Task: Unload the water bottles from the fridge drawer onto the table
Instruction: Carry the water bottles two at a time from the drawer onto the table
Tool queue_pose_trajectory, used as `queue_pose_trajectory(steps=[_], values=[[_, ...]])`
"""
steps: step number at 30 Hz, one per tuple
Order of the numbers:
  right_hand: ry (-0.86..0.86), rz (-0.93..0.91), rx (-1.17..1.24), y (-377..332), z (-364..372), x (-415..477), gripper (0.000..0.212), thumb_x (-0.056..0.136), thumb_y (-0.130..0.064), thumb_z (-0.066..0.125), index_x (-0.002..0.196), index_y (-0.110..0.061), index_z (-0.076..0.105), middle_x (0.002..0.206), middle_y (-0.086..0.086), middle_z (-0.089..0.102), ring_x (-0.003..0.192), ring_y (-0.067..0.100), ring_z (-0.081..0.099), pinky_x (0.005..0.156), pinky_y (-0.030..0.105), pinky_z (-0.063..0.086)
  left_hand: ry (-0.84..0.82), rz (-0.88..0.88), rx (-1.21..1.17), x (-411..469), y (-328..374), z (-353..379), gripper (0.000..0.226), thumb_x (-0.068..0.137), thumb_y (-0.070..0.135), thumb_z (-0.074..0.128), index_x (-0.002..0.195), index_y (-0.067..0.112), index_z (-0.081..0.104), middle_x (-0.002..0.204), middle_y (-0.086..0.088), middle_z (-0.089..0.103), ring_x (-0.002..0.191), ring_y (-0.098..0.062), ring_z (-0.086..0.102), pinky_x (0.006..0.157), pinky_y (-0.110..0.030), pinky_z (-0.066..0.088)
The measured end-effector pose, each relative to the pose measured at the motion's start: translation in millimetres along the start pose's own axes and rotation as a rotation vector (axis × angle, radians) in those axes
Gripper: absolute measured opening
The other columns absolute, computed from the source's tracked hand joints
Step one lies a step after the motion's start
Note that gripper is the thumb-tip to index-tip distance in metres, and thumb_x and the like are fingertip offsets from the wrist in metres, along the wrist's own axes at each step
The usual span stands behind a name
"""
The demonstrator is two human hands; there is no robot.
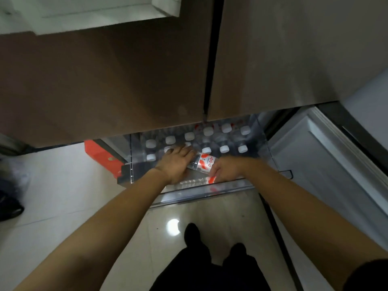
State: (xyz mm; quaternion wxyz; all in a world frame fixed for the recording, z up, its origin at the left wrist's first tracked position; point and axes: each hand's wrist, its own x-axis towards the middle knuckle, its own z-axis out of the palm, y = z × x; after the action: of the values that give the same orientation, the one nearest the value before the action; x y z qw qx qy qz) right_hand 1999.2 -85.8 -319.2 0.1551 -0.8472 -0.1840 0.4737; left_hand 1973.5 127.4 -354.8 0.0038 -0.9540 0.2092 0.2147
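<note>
— Below the closed fridge doors (126, 80), the fridge drawer (210, 191) is standing pulled out over the floor (63, 196), with its open lower door (315, 156) swinging off to the right. Are you seeing the water bottles?

— Yes, the upright water bottles (224, 149) are standing in rows toward the back of the drawer, white caps up, packed close together. None are on the surface; it is not even showing from here.

— And the hands?

— Both are reaching into the drawer's front part. The left hand (176, 162) is lying palm down over the caps, fingers spread; I cannot tell whether its grip is closing on anything. The right hand (225, 168) is curling around the tilted bottle (204, 163), the one with the red and white label, and that grip looks closed on it.

— What could be going wrong?

— I judge that bottle is leaning between neighbours, so pulling it at an angle could be knocking the others over. Chilled plastic may also be slipping in a loose hold.
</note>
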Motion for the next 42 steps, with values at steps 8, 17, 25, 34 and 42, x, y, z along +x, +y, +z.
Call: queue_pose_trajectory(steps=[8,17,25,34,42], values=[[0.028,0.114,-0.001,27,-6,17,0.025,0.079,-0.028,0.080,0.091,-0.017,0.061,0.088,-0.004,0.059,0.081,0.013,0.057,0.064,0.025,0.046,-0.026,-0.125,0.105,16,15,-2,0.080,0.088,0.058,0.058,0.153,0.024,0.025,0.151,-0.013,0.037,0.138,-0.035,0.032,0.109,-0.050,0.031],[-0.235,0.232,-0.240,55,-6,11,0.073,0.063,-0.078,0.063,0.118,-0.030,0.064,0.127,-0.003,0.057,0.114,0.022,0.056,0.103,0.040,0.046,-0.218,-0.365,-0.045,-5,6,6,0.086,0.082,0.075,0.054,0.152,0.031,0.030,0.157,-0.011,0.032,0.145,-0.037,0.026,0.116,-0.053,0.024],[0.030,0.085,0.071,54,-12,-15,0.063,0.071,-0.078,0.066,0.088,-0.017,0.068,0.091,-0.002,0.067,0.086,0.015,0.063,0.076,0.029,0.050,-0.245,-0.342,-0.287,22,26,-14,0.074,0.086,0.027,0.071,0.149,0.030,0.033,0.143,-0.008,0.051,0.128,-0.033,0.051,0.103,-0.046,0.045],[0.734,-0.030,0.119,29,-35,-58,0.036,0.086,-0.046,0.066,0.065,-0.023,0.050,0.076,0.000,0.058,0.080,0.021,0.057,0.067,0.028,0.036,-0.059,-0.362,-0.475,4,30,-19,0.063,0.079,0.022,0.077,0.136,0.022,0.050,0.126,-0.007,0.064,0.111,-0.029,0.061,0.091,-0.036,0.051],[0.759,-0.060,0.294,32,-18,-59,0.060,0.070,-0.062,0.078,0.109,-0.024,0.051,0.109,-0.003,0.058,0.096,0.016,0.058,0.081,0.034,0.050,0.327,-0.533,-1.178,-40,35,-29,0.079,0.070,-0.011,0.078,0.133,0.011,0.035,0.118,-0.004,0.054,0.105,-0.020,0.054,0.091,-0.031,0.044]])
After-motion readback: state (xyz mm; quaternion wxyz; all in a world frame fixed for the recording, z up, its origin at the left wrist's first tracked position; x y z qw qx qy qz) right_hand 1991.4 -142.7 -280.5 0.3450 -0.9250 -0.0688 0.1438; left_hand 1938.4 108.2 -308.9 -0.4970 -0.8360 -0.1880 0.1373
